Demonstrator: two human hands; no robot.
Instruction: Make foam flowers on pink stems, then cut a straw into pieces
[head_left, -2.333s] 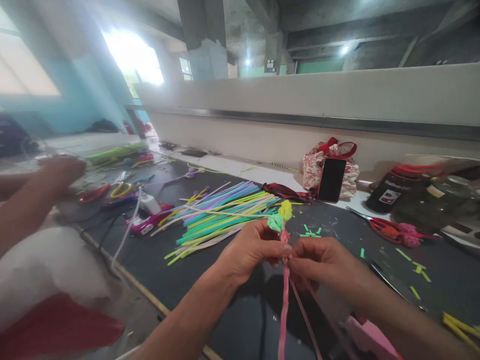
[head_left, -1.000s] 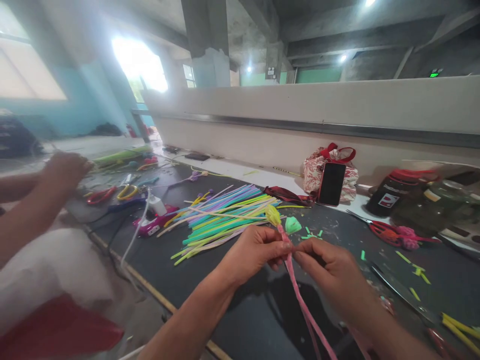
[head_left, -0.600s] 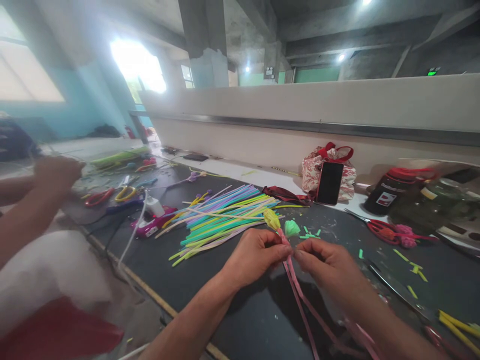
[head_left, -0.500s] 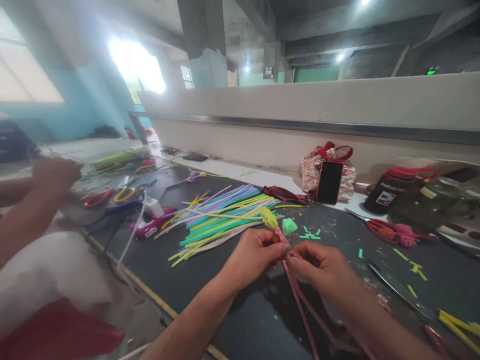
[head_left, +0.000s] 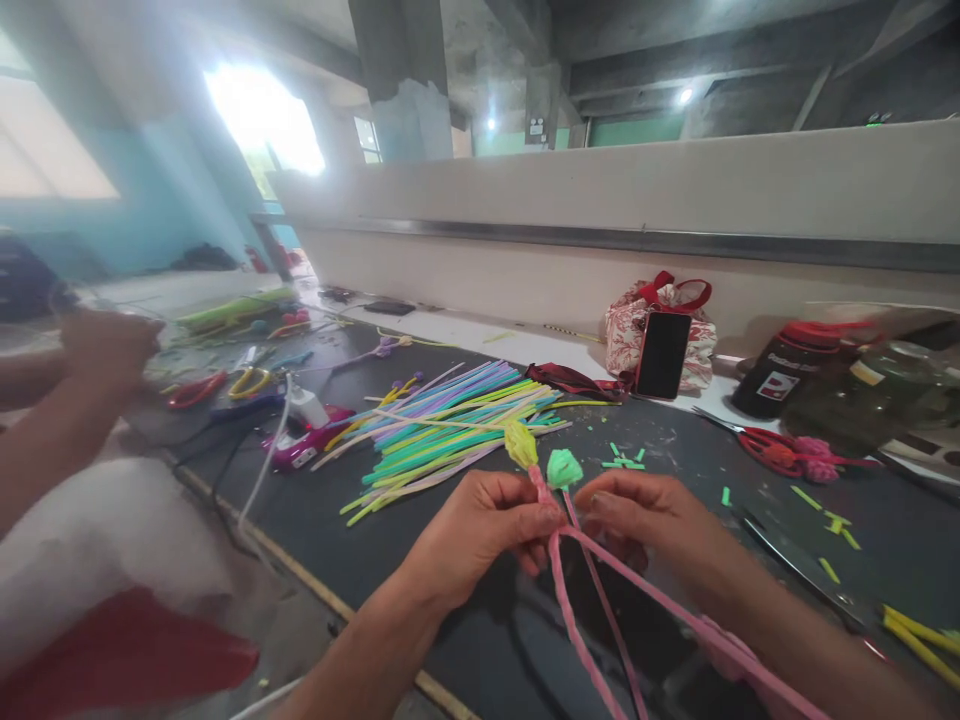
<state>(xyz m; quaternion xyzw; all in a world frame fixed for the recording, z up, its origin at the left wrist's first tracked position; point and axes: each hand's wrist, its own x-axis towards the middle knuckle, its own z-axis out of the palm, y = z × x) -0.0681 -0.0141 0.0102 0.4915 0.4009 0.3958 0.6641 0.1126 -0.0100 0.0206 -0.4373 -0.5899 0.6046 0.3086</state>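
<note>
My left hand pinches a pink twisted stem below a yellow bud. Just right of that bud stands a mint-green bud on a thin pink stem, which passes between my hands. Long pink strands trail from my left fingertips toward the lower right. My right hand is beside the green bud's stem with its fingers curled; whether it grips the stem is hidden. Behind my left hand lies a pile of coloured pipe cleaners on the dark table.
Red-handled scissors, cut green pieces and metal tweezers lie right. A phone leans on a patterned bag near a black jar. At left are a purple glue gun, a white cable and another person's hands.
The yellow and green buds have shifted left, and the green one now shows its stem. My hands have moved slightly apart. The pink strands spread wider, one slanting right.
</note>
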